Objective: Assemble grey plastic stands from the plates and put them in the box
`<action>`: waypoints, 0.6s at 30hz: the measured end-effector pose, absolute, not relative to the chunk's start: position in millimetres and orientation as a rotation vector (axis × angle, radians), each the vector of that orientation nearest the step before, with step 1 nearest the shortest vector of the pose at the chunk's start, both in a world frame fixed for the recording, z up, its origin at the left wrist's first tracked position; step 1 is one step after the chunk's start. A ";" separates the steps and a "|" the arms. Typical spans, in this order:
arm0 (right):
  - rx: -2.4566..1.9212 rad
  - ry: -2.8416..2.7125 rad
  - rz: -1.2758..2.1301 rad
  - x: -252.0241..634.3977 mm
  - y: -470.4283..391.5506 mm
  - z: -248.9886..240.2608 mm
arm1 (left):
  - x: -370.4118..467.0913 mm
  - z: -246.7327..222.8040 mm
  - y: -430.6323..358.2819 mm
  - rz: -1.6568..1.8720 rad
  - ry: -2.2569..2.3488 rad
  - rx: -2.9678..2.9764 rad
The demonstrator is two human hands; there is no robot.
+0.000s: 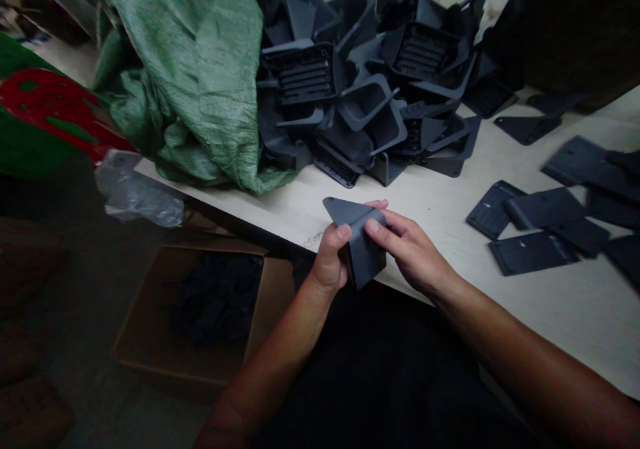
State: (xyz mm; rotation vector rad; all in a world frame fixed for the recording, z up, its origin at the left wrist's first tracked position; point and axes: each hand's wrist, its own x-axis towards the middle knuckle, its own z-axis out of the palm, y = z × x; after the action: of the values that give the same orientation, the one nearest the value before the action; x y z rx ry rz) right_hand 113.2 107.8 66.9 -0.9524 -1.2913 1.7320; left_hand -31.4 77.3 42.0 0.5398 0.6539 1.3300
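Observation:
Between both hands, just over the table's front edge, is a dark grey plastic bracket-like part [367, 252] with a pointed flap at its upper left. My left hand [331, 259] is closed on its left side, the thumb near the base of the flap. From the right, my right hand [407, 242] grips it with the thumb on the face and fingers behind. The part's underside is hidden. Beyond the hands lies a heap of similar dark grey plastic housings [360, 102], some showing slatted faces.
A green woven sack [200, 69] slumps on the white table [430, 215] at left. Flat dark plastic pieces [545, 209] lie at right. Below left, a cardboard box [135, 315] holds dark parts. A red perforated plastic object [55, 105] and clear plastic bag [137, 189] sit further left.

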 end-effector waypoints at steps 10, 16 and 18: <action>-0.819 -1.235 1.983 106.0 87.6 56.7 | -43.2 79.5 98.2 1.471 0.855 0.096; -0.885 -1.306 1.748 97.7 79.0 51.6 | -37.8 84.8 91.7 1.519 0.977 0.135; -0.895 -1.326 1.769 97.8 80.4 52.5 | -37.4 81.7 89.9 1.519 1.006 0.149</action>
State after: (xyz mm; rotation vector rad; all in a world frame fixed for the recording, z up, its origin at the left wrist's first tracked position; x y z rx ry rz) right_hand 97.8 80.4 52.5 -0.8951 -1.3261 1.7687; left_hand -37.4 89.9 81.7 0.1486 1.0062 1.5192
